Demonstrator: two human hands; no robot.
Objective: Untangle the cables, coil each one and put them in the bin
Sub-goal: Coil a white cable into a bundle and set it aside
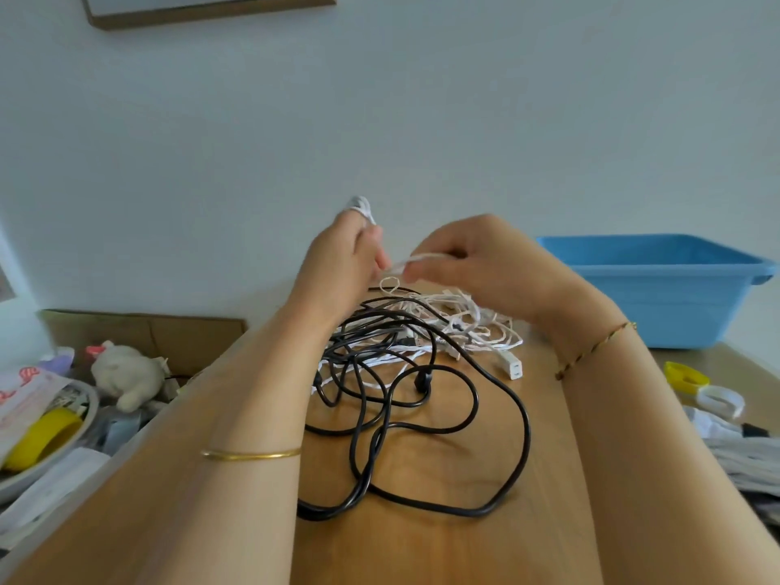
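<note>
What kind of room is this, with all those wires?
Probably a room in someone's home, not a workshop: a wooden table against a plain wall, a plush toy by a cardboard box, and a framed picture hanging above.

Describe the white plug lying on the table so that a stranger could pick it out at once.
On the wooden table, a black cable and a white cable lie tangled between the person's forearms. At the tangle's right edge, on the side toward the blue bin, lies the white plug. Unlike the thin cords, it is a blocky rectangle with small dark openings in its end.
</note>
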